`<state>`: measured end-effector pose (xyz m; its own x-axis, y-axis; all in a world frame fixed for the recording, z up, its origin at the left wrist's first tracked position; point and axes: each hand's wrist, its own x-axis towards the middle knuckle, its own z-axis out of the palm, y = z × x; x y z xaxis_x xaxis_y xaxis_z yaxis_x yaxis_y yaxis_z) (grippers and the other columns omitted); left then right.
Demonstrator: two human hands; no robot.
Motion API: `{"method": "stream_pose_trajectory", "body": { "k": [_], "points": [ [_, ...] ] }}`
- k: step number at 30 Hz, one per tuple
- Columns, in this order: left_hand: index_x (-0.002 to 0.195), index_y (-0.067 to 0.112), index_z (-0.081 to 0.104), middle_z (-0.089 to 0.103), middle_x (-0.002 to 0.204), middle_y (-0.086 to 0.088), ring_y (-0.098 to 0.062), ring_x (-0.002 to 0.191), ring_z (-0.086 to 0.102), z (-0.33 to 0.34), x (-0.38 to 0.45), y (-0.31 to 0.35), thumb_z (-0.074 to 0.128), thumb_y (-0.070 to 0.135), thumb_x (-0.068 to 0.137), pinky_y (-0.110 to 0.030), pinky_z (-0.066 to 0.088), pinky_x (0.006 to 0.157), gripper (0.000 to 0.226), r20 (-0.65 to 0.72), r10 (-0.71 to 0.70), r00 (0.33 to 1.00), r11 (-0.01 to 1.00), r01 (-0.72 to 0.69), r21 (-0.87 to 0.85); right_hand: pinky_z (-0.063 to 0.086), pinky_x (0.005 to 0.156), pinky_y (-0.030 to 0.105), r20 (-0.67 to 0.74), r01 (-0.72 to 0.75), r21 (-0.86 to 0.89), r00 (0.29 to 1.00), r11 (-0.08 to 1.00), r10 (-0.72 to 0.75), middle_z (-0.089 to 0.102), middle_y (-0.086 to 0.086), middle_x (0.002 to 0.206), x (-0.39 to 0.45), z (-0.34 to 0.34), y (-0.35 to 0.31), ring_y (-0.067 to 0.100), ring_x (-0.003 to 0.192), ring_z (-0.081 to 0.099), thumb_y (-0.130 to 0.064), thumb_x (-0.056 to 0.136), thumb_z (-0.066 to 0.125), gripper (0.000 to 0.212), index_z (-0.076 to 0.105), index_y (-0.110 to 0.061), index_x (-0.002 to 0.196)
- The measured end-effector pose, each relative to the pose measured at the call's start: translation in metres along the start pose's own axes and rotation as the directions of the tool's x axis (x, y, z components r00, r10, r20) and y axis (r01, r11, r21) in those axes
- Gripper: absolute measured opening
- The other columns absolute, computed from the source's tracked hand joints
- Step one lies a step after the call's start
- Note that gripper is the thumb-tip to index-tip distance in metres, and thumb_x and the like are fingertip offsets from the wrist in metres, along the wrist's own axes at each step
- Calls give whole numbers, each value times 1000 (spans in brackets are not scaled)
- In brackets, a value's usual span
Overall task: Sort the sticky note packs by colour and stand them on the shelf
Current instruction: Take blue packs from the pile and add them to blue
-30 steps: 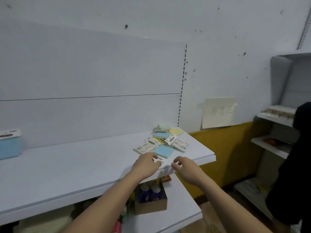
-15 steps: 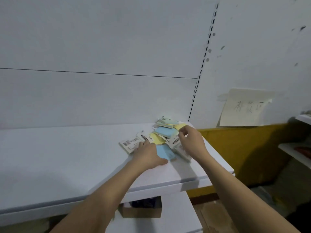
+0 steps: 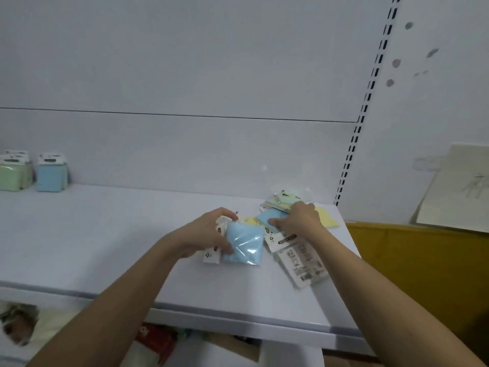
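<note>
A blue sticky note pack (image 3: 244, 243) in clear wrapping is gripped by the left hand (image 3: 209, 234), the fingers curled over its top edge and the thumb laid along its left side; the pack is tilted, its lower edge at or just above the white shelf (image 3: 105, 247). A white header card (image 3: 211, 256) is seen below the thumb, partly hidden by the hand. To the right, a second blue pack (image 3: 270, 218) is pinched by the right hand (image 3: 299, 218), thumb on top and fingers curled beyond it — the pack still lies within the loose pile (image 3: 288, 205) near the shelf's back right corner. In that pile, pale green packs are stacked at the rear, and a yellow pack (image 3: 326, 219) shows past the right hand's knuckles. A pack turned printed side up (image 3: 299, 258) lies flat just in front of the right wrist, close to the shelf's front edge. Far to the left, against the back panel (image 3: 185, 149), sorted packs are stood upright — a green group (image 3: 13, 173) and, just beside it, a blue group (image 3: 50, 172). A slotted upright (image 3: 367, 102) borders the panel on the right, and a paper sign (image 3: 460, 189) is fixed to the wall beyond.
</note>
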<state>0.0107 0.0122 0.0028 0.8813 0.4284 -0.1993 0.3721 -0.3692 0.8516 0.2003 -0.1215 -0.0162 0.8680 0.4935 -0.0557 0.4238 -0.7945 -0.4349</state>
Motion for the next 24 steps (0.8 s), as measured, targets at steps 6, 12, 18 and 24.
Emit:
{"method": "stream_pose_trajectory", "body": {
  "k": [6, 12, 18, 24],
  "points": [
    [113, 5, 61, 69, 100, -11, -20, 79, 67, 11, -1, 3, 74, -7, 70, -24, 55, 62, 46, -291, -41, 956, 901, -90, -424, 51, 67, 38, 51, 128, 433, 985, 892, -166, 58, 11, 93, 2, -20, 6, 30, 85, 64, -17, 77, 79, 50, 44, -4, 110],
    [109, 10, 66, 73, 101, -6, -21, 87, 68, 18, -12, 2, 62, 5, 88, -30, 56, 72, 22, -468, -76, 880, 817, -214, -536, 56, 71, 33, 108, 124, 844, 914, 522, -392, 64, 7, 84, -7, -31, 5, 17, 67, 61, -13, 90, 64, 11, 65, -7, 99],
    [119, 22, 59, 69, 107, -2, -19, 86, 64, -4, -31, -8, 49, 24, 99, -30, 51, 64, 22, -551, -196, 811, 802, -190, -566, 53, 66, 27, 219, -20, 895, 891, 446, -397, 67, 7, 92, -18, -23, -19, 14, 71, 63, -13, 89, 65, 10, 61, -10, 98],
    [117, 18, 54, 66, 103, -4, -19, 84, 62, -37, -68, -29, 43, 18, 101, -32, 50, 64, 19, -551, -263, 792, 825, -112, -554, 60, 62, 37, 253, -123, 949, 847, 291, -467, 63, 21, 101, -51, -2, -70, 28, 74, 68, 11, 83, 61, 55, 45, -22, 123]
  ]
}}
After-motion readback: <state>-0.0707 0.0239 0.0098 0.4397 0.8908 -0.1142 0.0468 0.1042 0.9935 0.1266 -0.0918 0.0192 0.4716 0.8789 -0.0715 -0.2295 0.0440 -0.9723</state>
